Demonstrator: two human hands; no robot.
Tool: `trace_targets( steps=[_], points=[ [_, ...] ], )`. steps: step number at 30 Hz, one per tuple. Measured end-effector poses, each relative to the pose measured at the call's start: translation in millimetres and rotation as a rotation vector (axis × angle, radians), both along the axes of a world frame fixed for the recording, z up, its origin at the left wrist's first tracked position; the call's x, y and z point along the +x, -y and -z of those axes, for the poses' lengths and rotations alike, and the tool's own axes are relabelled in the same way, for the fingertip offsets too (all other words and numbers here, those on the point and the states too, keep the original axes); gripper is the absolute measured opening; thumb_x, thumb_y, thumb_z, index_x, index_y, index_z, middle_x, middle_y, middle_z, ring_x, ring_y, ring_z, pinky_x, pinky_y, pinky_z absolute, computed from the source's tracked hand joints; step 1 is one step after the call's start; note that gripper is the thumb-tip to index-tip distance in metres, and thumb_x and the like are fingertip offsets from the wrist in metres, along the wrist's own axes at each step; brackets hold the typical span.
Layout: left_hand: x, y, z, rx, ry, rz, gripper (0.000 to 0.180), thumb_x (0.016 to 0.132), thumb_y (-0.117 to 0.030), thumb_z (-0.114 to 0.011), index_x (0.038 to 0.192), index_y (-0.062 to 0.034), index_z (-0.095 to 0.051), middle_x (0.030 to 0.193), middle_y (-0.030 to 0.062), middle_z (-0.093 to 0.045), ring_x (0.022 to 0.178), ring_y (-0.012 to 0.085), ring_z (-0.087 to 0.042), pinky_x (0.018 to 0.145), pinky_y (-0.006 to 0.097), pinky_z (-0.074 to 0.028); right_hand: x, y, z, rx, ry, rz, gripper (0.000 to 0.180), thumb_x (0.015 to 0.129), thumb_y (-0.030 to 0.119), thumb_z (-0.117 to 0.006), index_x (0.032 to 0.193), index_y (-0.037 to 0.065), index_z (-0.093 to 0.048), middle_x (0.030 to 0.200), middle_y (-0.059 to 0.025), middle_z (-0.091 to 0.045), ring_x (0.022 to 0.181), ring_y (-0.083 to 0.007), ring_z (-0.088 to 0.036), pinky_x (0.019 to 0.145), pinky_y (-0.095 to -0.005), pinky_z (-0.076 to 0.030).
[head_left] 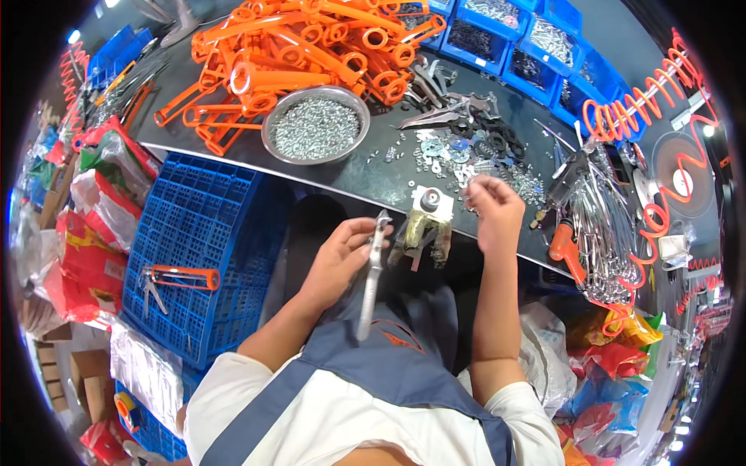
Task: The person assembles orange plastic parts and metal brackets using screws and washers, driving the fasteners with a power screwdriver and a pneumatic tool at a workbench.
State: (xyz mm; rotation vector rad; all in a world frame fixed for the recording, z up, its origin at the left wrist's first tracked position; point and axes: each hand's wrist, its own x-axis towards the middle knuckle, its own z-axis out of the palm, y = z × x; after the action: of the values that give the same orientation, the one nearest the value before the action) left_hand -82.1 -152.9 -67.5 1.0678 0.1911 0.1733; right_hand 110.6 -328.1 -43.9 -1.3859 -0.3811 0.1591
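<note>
My left hand (342, 255) grips a long silver metal handle (373, 272) near its upper end, and the handle hangs down in front of my apron. To the right, my right hand (496, 208) is closed in a pinch over the bench edge; whatever sits between its fingertips is too small to make out. Between both hands, a white fixture block (433, 203) with a dark round centre is mounted at the edge. Just beyond my right fingertips lie loose washers and small metal parts (458, 151).
Orange caulking gun frames (287, 54) are heaped behind a steel bowl of small metal parts (316, 126). Blue bins (474, 39) line the back. An orange-handled power driver (561, 241) hangs beside metal rods at right. A blue crate (194, 248) holding one caulking gun (185, 277) stands left.
</note>
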Motion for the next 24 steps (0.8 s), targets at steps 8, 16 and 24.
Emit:
trace_targets(
  steps=[8, 16, 24],
  points=[
    [15, 33, -13, 0.362, 0.195, -0.099, 0.035, 0.084, 0.001, -0.061, 0.118, 0.0026, -0.049, 0.11, 0.0098, -0.059, 0.103, 0.0131, -0.056, 0.088, 0.027, -0.045, -108, -16, 4, -0.027, 0.362, -0.008, 0.014, 0.073, -0.009, -0.066, 0.085, -0.003, -0.062, 0.092, -0.0089, -0.06, 0.075, -0.0108, -0.058, 0.06, -0.022, -0.048],
    [13, 35, -13, 0.473, 0.212, -0.26, 0.023, 0.082, 0.001, -0.064, 0.104, 0.0027, -0.057, 0.092, 0.0075, -0.064, 0.086, 0.0094, -0.06, 0.075, 0.024, -0.05, -122, -20, -1, -0.286, 0.898, 0.203, 0.02, 0.071, -0.008, -0.07, 0.088, -0.001, -0.063, 0.092, -0.0119, -0.062, 0.079, -0.0236, -0.063, 0.067, -0.0293, -0.051],
    [20, 15, 12, 0.196, 0.1, -0.261, 0.014, 0.083, 0.009, -0.051, 0.092, -0.0016, -0.048, 0.092, 0.0091, -0.062, 0.084, 0.01, -0.059, 0.079, 0.025, -0.048, -97, -26, -2, -0.316, 0.679, -0.04, 0.019, 0.072, -0.006, -0.068, 0.09, 0.0, -0.065, 0.088, -0.0121, -0.063, 0.079, -0.0232, -0.063, 0.07, -0.0294, -0.05]
  ],
)
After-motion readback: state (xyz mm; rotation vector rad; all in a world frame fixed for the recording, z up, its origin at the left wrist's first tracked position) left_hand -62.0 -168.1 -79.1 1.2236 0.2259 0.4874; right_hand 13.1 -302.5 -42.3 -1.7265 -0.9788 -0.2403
